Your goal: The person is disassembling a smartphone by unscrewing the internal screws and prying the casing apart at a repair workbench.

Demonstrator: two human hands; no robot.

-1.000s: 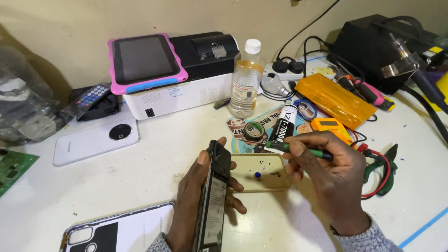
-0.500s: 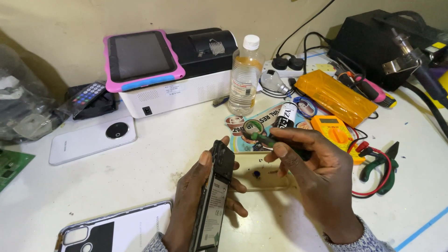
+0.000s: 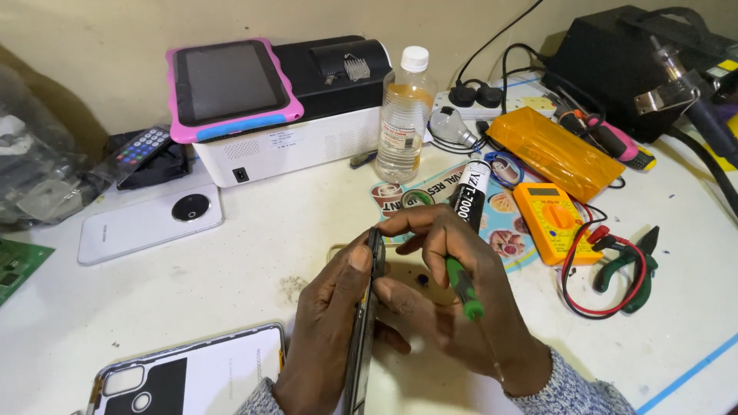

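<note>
Phone body (image 3: pixel 363 323), dark and slim, stands on its long edge just above the white worktop (image 3: pixel 254 253), tilted so only its thin side faces the camera. The left hand (image 3: pixel 327 338) grips it, thumb laid along the near edge and the other fingers wrapped round the far side, pressed against the casing. The right hand (image 3: pixel 453 307) pinches a green-handled screwdriver (image 3: pixel 461 280) between thumb and forefinger, its tip hidden behind the phone body's upper end, so whether it sits in a screw cannot be told. By the look of it, the step in hand is working a small fastener or seam near the top of the phone body; the next move would call for a steady left grip and light, square pressure on the tool so the tip does not slip across the casing. Just behind the phone body lie a clear case (image 3: pixel 415 280) and a black glue tube (image 3: pixel 470 196) on a printed sheet. Right of it sit a yellow multimeter (image 3: pixel 550 219) with red leads and green-handled pliers (image 3: pixel 634 269). Beyond it stand a clear bottle (image 3: pixel 403 115) and a white printer (image 3: pixel 307 131) carrying a pink-cased tablet (image 3: pixel 231 88). Left of the phone body rests a white phone (image 3: pixel 150 223), face down, and nearer the camera a white back cover (image 3: pixel 200 373).
</note>
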